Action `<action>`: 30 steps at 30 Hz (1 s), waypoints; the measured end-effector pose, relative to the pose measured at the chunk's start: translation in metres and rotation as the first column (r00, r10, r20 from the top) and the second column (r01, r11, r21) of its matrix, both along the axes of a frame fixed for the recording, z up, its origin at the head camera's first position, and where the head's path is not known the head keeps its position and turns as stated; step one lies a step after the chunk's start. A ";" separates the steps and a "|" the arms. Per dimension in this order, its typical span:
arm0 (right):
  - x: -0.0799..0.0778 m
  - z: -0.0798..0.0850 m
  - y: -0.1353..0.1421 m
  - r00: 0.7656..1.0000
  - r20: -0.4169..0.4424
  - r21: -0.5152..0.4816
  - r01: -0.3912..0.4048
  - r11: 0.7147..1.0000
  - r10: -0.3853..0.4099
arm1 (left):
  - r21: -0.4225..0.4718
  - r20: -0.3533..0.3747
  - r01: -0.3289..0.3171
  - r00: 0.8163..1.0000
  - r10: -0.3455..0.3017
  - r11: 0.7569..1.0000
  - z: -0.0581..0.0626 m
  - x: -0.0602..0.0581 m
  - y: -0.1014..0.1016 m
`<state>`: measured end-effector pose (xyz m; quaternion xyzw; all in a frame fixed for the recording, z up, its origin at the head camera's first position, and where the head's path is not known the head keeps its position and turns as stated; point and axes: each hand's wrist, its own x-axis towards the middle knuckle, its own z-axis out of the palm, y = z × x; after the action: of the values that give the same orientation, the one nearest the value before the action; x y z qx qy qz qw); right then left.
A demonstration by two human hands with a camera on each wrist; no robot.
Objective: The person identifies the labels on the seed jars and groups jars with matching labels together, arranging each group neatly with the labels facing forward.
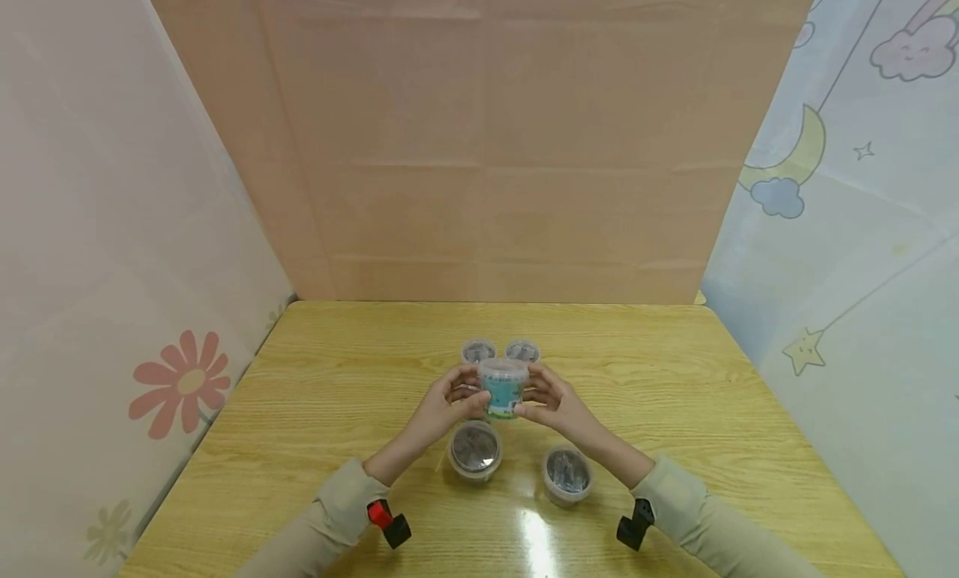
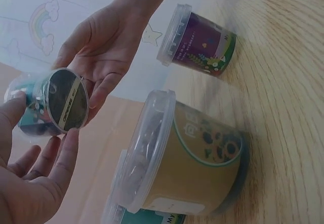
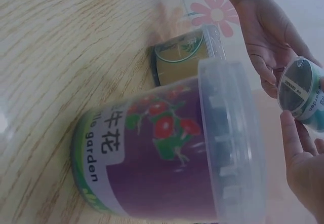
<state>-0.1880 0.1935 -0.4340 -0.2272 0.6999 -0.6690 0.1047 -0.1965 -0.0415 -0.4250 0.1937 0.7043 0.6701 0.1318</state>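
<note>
A small clear plastic tub with a teal label (image 1: 504,390) is raised above the table between both hands. From the left, my left hand (image 1: 454,399) holds its side with thumb and fingers. My right hand (image 1: 558,403) grips the opposite side. The tub's round base (image 2: 68,100), dark with a pale printed strip, shows in the left wrist view. On the table below the left hand stands a wider lidded tub with a tan label (image 1: 475,450). A lidded tub with a purple flower label (image 3: 162,148) stands below the right hand.
Two more lidded tubs, the back left one (image 1: 479,349) and the back right one (image 1: 523,349), stand just behind the raised tub. A wooden table (image 1: 360,353) meets an orange-pink backdrop (image 1: 479,145). Patterned cloth walls flank both sides.
</note>
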 end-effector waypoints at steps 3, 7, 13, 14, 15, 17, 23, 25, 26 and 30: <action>0.000 -0.002 0.000 0.999 0.012 0.025 0.042 0.999 -0.042 | 0.005 0.014 -0.031 0.999 0.031 1.000 0.012 0.007 0.001; -0.001 -0.003 0.000 0.997 0.008 0.047 0.078 0.996 -0.079 | -0.009 -0.007 -0.046 0.999 0.046 0.999 0.021 0.013 0.002; -0.002 -0.004 -0.002 0.995 -0.004 0.042 0.103 0.994 -0.103 | -0.051 -0.051 -0.061 0.997 0.058 0.997 0.022 0.015 0.004; -0.002 -0.004 -0.003 0.994 -0.008 0.041 0.105 0.994 -0.105 | -0.057 -0.058 -0.065 0.996 0.062 0.996 0.022 0.016 0.005; -0.001 -0.003 -0.003 0.994 -0.012 0.040 0.107 0.993 -0.107 | -0.063 -0.063 -0.070 0.996 0.066 0.996 0.022 0.016 0.005; 0.000 -0.002 -0.004 0.994 -0.024 0.041 0.107 0.993 -0.106 | -0.073 -0.072 -0.076 0.995 0.071 0.994 0.022 0.017 0.005; 0.002 0.000 -0.005 0.993 -0.037 0.057 0.116 0.992 -0.114 | -0.089 -0.090 -0.076 0.994 0.068 0.993 0.022 0.018 0.007; 0.003 0.000 -0.006 0.992 -0.039 0.064 0.122 0.990 -0.120 | -0.092 -0.094 -0.077 0.993 0.068 0.993 0.022 0.018 0.007; 0.003 0.000 -0.006 0.992 -0.040 0.068 0.126 0.990 -0.124 | -0.096 -0.093 -0.078 0.993 0.069 0.992 0.021 0.018 0.007; 0.003 0.000 -0.007 0.990 -0.053 0.082 0.138 0.987 -0.134 | -0.094 -0.088 -0.075 0.994 0.067 0.993 0.021 0.019 0.007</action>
<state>-0.1854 0.1865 -0.4343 -0.1898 0.7440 -0.6385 0.0519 -0.1774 -0.0340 -0.4040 0.1903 0.7475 0.6305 0.0870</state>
